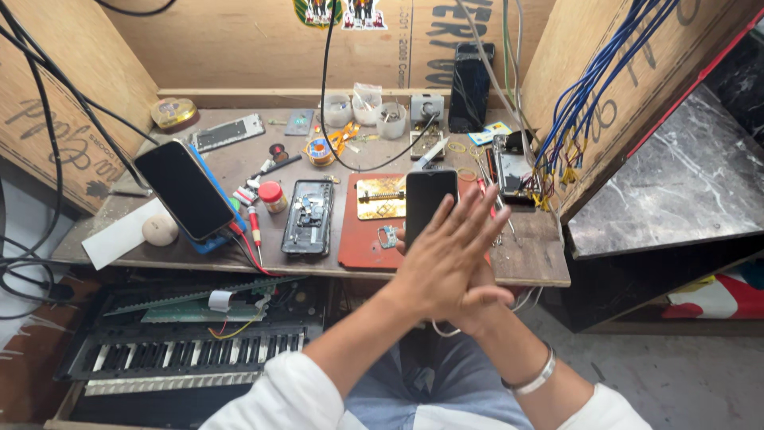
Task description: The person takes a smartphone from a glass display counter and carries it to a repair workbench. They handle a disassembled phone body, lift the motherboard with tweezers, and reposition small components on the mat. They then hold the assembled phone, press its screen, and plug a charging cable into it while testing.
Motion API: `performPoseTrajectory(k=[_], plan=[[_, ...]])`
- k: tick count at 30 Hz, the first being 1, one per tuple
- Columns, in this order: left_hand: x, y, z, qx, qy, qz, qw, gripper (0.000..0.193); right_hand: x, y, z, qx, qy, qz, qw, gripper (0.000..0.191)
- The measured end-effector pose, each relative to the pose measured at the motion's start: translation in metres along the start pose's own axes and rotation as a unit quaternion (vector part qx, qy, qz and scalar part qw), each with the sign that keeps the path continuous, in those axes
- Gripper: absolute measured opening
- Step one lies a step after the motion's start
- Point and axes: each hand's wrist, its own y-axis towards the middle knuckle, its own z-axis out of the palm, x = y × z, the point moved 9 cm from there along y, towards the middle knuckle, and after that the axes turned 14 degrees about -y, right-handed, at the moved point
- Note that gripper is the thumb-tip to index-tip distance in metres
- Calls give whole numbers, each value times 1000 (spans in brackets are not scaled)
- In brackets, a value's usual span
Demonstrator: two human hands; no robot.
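at the front edge of the tabletop (239, 259), both hands meet palm to palm — left hand (446, 255) on top, its fingers (469, 219) spread and stretched flat; right hand (477, 306) beneath, mostly hidden, fingers flat as far as shows, holding nothing. a silver bangle (535, 376) sits on the right wrist. just beyond the fingertips a dark phone (430, 197) lies face up, overlapping a red work mat (362, 239). left of the mat — an opened phone (309, 216) showing its insides. farther left a black phone (185, 189) leans tilted on a blue stand. below the tabletop, a keyboard (191, 350).
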Motion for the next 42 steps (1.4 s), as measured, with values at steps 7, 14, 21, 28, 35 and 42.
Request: performPoseTrajectory(k=[7,14,21,28,35,42], plan=[[26,33,-30,-14,40,1,999,91,0,-6,-15,-178,-146,94,969,61],[76,50,-59,-39,62,-22,997,72,-13,-22,-17,-174,-130,145,965,69],[131,19,-126,-253,116,-45,959,39,1,-27,6,-55,-67,99,991,74],[169,-29,-25,-227,-487,-175,825,37,23,5,-29,-118,-169,59,977,72],[160,-47,19,-209,-666,-149,700,68,6,41,-60,-151,-56,105,981,60],[129,-55,-1,-241,-448,-118,853,79,5,38,-59,-93,-104,75,987,64]])
